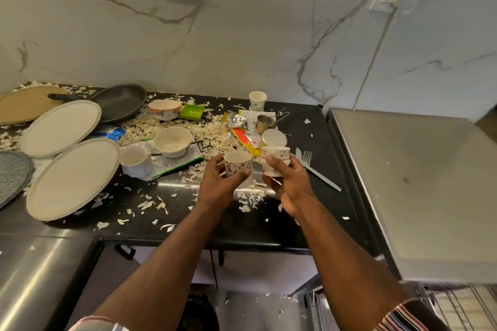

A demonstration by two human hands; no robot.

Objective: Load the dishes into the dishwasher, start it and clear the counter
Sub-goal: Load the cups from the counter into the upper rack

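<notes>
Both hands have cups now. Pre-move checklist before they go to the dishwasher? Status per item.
1. Left hand grip on patterned cup: fingers wrapped round its wall, ok.
2. Right hand grip on white cup: held round its lower part, tilted, ok.
3. Cups emptied: insides not visible, cannot tell.
4. Dishwasher rack open to receive: only a wire corner shows at lower right, cannot tell.
5. Withdrawal path: fork lies close by the right hand, apart from it, ok.
6. Counter cleared: plates, bowls, pan, wrappers and scraps remain, not ok.
</notes>
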